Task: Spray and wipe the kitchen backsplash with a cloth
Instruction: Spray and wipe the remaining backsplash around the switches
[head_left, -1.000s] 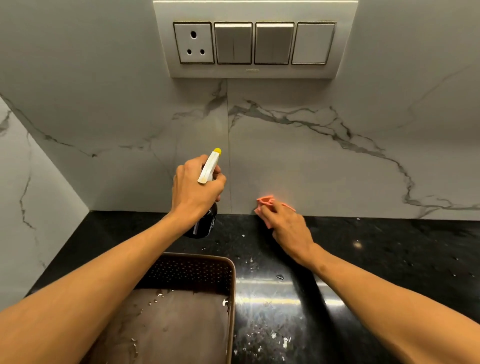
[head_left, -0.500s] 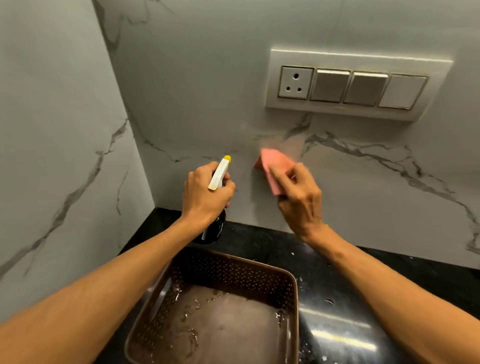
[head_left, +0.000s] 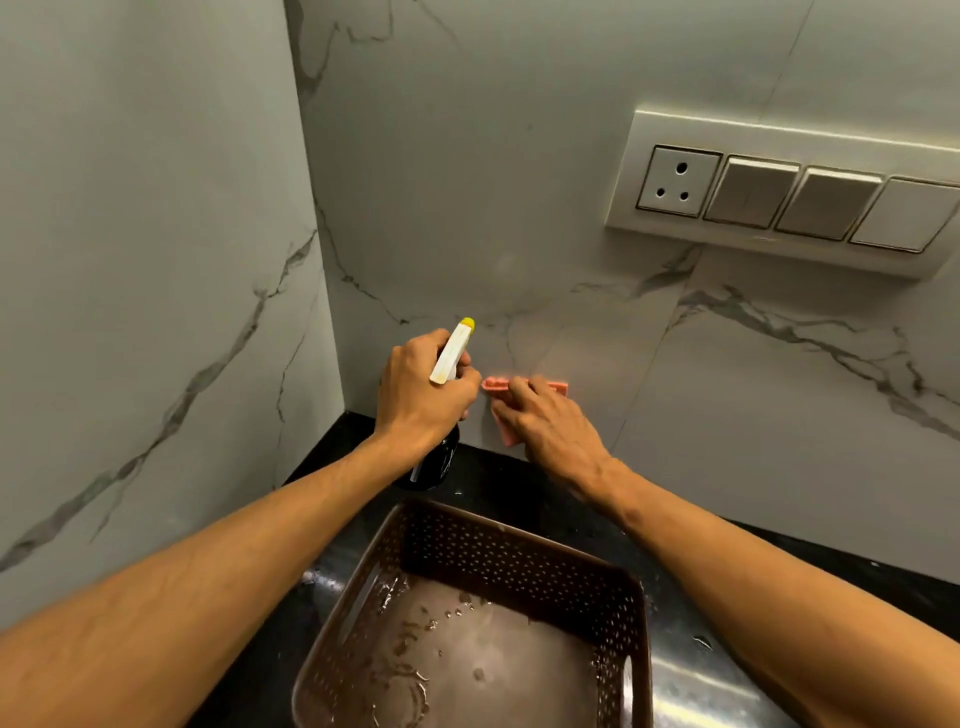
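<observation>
Cloth (head_left: 506, 430), pink, lies flat against the marble backsplash (head_left: 519, 208) low down, near the black desk (head_left: 519, 486). The right hand (head_left: 550, 431) presses it with fingers laid out. Spray bottle (head_left: 451, 354), dark with a white head, is gripped in the left hand (head_left: 421, 395) just left of the cloth. Brown perforated basket (head_left: 519, 561), wet inside, stands on the desk. Switch panel (head_left: 779, 200) is on the wall at upper right.

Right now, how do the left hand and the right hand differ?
The left hand is curled round the spray bottle; the right hand lies flatter, fingers fairly straight, on the pink cloth. The right hand presses the cloth against the backsplash; the left hand holds the bottle up with its nozzle aimed at that wall. Both hands are bare and sit close together, low on the wall near the corner.
</observation>
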